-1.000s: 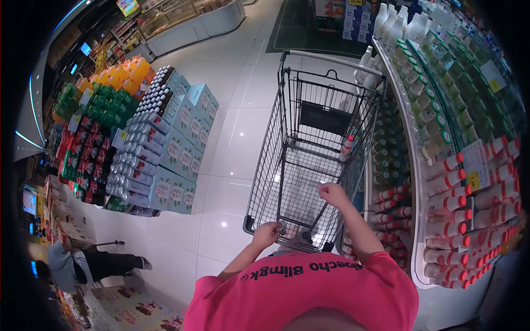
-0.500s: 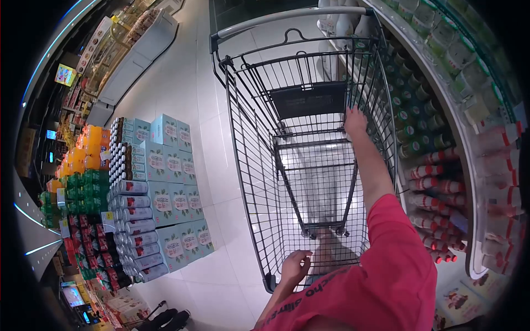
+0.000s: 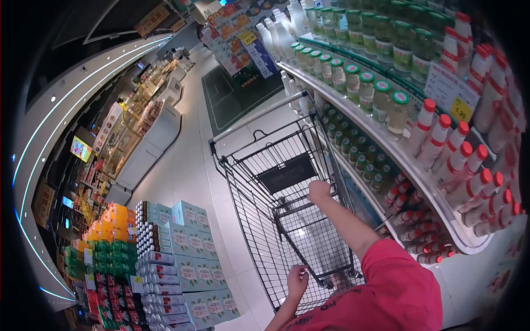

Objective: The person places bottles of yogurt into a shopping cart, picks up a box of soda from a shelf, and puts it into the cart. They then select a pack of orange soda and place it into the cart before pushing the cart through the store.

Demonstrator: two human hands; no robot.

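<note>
Cart (image 3: 265, 182) is black wire w/ a grey bar across its far end, standing on the white floor (image 3: 193, 165) just beside the curved shelf (image 3: 386, 149) of bottles. Left hand (image 3: 298, 276) is curled round the near rim of the cart, & the right hand (image 3: 319, 190) is closed in a fist deep inside it, maybe on sth small, but can't tell what. Cart's wheels are out of view, & the pink shirt (image 3: 381, 298) hides its near end.
</note>
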